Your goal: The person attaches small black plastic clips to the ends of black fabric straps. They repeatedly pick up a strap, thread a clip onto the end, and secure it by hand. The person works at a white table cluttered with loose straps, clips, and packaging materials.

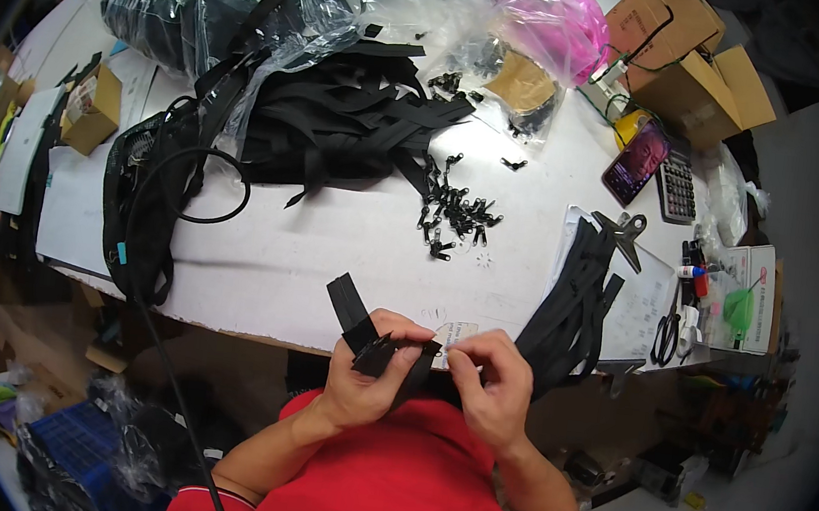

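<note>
My left hand [361, 388] is closed around a folded black zipper tape [347, 306], with one length sticking up past the fingers and the other end pointing right. My right hand [498, 390] pinches at that right end; what sits between its fingertips is too small to make out. Both hands are just over the table's front edge. Beyond them lies a loose pile of small black zipper sliders [456, 208]. A large heap of black zipper tapes [335, 113] is at the back left, and more black tapes [568, 312] hang over the edge to the right.
A black cable [149, 313] runs from a black bag [143, 198] toward me. At right are a metal clamp [623, 238], scissors [666, 337], a phone [636, 162] and a calculator [677, 184]. Plastic bags [196, 9] and cardboard boxes [711, 93] line the back.
</note>
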A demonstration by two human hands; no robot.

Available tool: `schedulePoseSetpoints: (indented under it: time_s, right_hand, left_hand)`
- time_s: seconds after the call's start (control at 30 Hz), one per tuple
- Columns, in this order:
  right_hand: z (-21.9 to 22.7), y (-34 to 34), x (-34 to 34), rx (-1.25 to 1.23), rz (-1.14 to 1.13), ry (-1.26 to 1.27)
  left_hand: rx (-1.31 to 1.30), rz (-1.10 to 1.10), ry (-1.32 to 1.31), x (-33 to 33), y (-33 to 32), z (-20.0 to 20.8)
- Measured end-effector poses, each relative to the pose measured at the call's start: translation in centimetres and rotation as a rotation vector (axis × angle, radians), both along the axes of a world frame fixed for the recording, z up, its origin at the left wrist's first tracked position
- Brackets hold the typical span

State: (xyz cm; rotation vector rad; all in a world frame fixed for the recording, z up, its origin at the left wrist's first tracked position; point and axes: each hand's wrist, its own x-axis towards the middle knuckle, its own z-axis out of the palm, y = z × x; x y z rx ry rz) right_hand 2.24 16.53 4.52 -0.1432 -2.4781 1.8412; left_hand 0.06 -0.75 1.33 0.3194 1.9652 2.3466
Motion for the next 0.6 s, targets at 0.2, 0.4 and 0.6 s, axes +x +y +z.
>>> schedulePoseSetpoints:
  time_s: [0.2,0.4,0.6]
  right_hand:
    - [-0.9,-0.3,0.3,-0.522,0.079,-0.311]
    - [-1.5,-0.3,0.1,-0.259,0.157,-0.081]
    - [-1.9,-0.8,0.7,-0.346,0.109,-0.092]
  left_hand:
    - [0.066,-0.018,-0.004,0.2,0.2,-0.7]
    - [0.221,-0.078,-0.064,0.1,0.3,-1.6]
    - [0.229,-0.085,-0.097,0.5,0.3,-2.0]
